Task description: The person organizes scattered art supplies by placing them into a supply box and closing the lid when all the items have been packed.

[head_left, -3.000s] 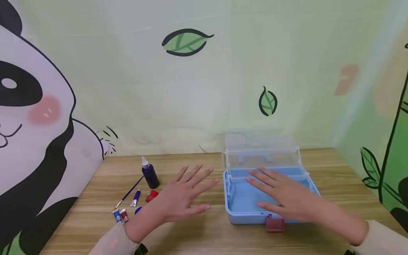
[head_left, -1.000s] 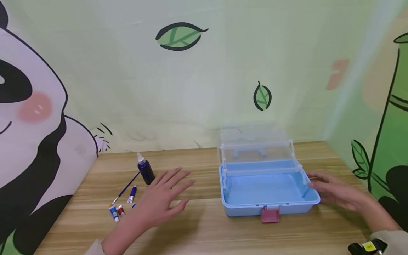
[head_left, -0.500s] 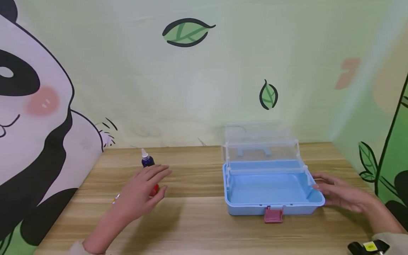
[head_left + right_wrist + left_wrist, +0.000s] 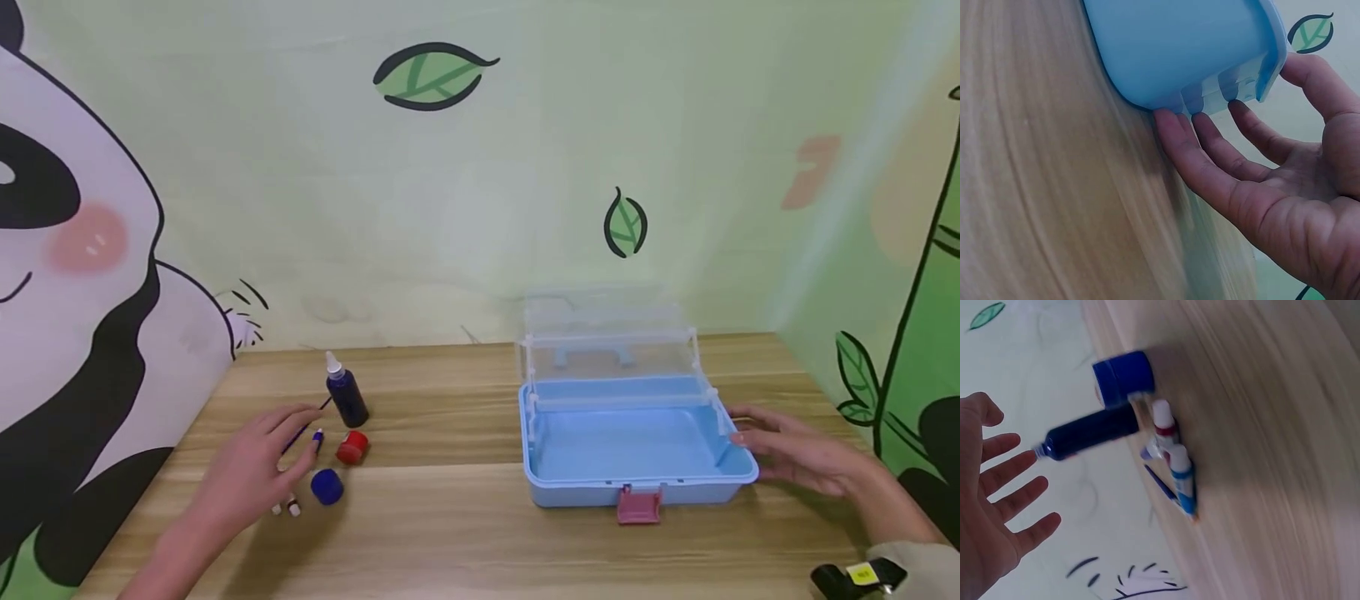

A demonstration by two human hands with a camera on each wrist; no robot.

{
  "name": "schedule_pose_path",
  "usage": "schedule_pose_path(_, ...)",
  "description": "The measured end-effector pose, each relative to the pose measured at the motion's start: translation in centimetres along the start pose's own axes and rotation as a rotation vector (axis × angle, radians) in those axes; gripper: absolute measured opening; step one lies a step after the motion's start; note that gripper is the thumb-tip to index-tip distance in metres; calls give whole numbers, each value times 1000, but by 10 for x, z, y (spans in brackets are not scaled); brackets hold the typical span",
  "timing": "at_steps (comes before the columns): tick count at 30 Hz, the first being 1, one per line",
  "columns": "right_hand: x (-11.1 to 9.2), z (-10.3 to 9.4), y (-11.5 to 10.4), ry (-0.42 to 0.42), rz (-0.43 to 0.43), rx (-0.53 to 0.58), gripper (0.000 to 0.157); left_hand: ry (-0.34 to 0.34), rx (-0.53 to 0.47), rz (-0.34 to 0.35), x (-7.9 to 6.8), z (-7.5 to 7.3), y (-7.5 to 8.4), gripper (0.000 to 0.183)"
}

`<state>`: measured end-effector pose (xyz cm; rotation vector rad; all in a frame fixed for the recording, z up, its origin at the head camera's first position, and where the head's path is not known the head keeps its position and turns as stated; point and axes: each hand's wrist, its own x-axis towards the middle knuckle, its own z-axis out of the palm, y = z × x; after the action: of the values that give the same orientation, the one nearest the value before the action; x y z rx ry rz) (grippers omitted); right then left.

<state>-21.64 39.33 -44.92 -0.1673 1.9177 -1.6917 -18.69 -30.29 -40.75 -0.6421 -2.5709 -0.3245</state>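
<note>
My left hand hovers over small paint tubes at the left of the table, fingers loosely bent and holding nothing. In the left wrist view, a blue-banded tube and a red-banded tube lie beside a paintbrush; the hand hides part of this group in the head view. Right of it are a blue jar, a red jar and a dark blue bottle with a white nozzle. My right hand rests its fingertips against the right wall of a light blue box, thumb at the rim.
The box's clear lid stands raised behind it, near the printed backdrop. A pink latch hangs down at the box's front. Wooden table stretches between the paint things and the box.
My left hand has moved left and down, from near the bottle to above the tubes, uncovering both jars. My right hand went from above the box to its right side and has stayed there.
</note>
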Motion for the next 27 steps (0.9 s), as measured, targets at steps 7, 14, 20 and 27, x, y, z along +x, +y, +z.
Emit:
schedule_pose_path(7,-1,3,-1,3,5,4,72,-98,2,-120,-2,3,-18,39)
schedule_pose_path(14,-1,3,-2,7,6,10,74,-170,-34,-201,2,10,-35,38)
schedule_pose_path(20,-1,3,0,-9,-3,19,74,-237,-91,-279,5,18,-50,37)
schedule_pose_path(27,0,4,-3,-1,-15,10,74,-298,-137,-337,13,25,-64,36)
